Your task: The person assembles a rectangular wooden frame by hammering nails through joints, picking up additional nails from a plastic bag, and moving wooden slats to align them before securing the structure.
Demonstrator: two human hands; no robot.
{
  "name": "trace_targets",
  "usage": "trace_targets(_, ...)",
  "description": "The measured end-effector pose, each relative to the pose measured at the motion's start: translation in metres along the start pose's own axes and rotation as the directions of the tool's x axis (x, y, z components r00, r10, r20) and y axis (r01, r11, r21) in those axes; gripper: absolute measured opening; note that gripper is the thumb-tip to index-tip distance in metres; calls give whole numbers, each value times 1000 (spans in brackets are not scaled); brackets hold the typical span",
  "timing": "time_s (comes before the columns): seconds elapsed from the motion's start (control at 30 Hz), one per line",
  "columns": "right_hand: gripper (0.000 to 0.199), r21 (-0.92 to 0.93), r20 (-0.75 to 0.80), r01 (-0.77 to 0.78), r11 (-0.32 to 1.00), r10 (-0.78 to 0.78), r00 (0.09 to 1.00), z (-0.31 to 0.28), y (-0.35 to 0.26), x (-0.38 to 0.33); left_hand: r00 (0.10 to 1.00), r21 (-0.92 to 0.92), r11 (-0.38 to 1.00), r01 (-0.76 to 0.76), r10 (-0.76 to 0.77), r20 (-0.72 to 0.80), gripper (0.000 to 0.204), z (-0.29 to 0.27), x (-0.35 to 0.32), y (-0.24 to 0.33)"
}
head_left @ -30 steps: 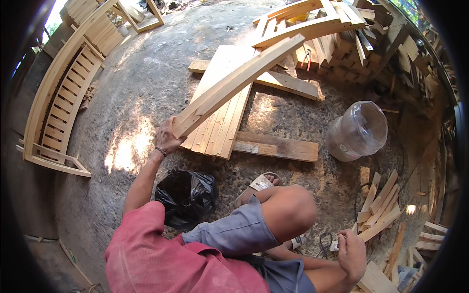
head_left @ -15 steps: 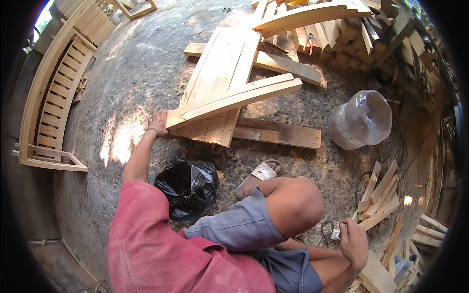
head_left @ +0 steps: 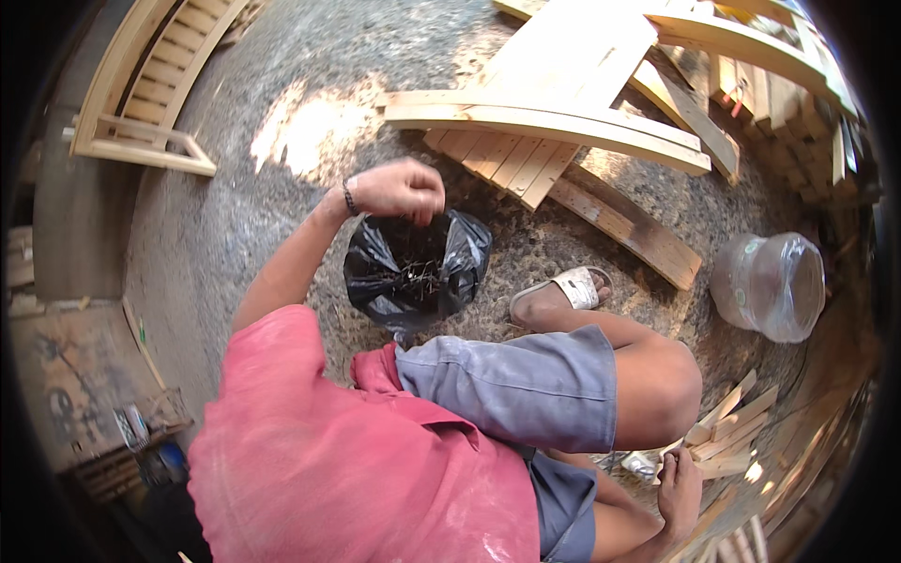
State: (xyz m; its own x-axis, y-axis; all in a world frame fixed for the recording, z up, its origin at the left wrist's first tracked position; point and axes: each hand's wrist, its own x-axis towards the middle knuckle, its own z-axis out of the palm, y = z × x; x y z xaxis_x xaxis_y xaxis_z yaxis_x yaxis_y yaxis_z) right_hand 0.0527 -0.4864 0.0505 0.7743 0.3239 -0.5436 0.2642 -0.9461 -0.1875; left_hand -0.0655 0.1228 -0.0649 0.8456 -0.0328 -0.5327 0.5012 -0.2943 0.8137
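Note:
My left hand [head_left: 402,190], slightly blurred, hangs over the far rim of a black plastic bag [head_left: 366,274] that stands open on the ground. Its fingers are curled downward, and anything they hold is hidden. Thin, pale nail-like pieces [head_left: 420,279] lie inside the bag. Beyond that hand, a long pale beam [head_left: 544,122] made of two boards lies across a slatted wooden panel [head_left: 511,161]. My right hand [head_left: 679,493] is low at the right, beside my bent leg, with its fingers closed; what is in them cannot be made out. Near it lies a small white object [head_left: 640,466].
A thick plank [head_left: 629,223] supports the panel's near end. To the right stand a cut clear plastic jug [head_left: 765,286] and a heap of wood offcuts [head_left: 737,427]. A slatted wooden frame [head_left: 169,70] leans at the far left. My sandalled foot [head_left: 563,296] is beside the bag.
My left hand has let go of the beam's left end and come back over the bag. The view has shifted, so the panel appears farther up and right. My right hand stays low, still closed.

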Motion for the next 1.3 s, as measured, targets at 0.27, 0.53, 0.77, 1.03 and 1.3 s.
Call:
trace_targets(0.27,22,-96,-20,123,988,-125,992,-19,18,34,786,739,435,514,-585,-203,33,105,-34,-127)
trace_targets(0.53,23,98,195,74,992,-92,976,1,54,60,680,468,502,728,-434,-592,27,110,-64,-130)
trace_targets(0.77,22,411,139,22,912,-86,987,5,86,59,537,463,593,659,61,-841,46,92,-105,-103)
trace_targets(1.03,23,328,141,34,944,-85,986,-2,74,60,738,144,971,189,-44,-674,32,159,-34,-131)
trace_targets(1.3,24,412,126,-4,911,-53,991,-3,91,52,534,76,934,348,-131,-836,42,175,-15,-207)
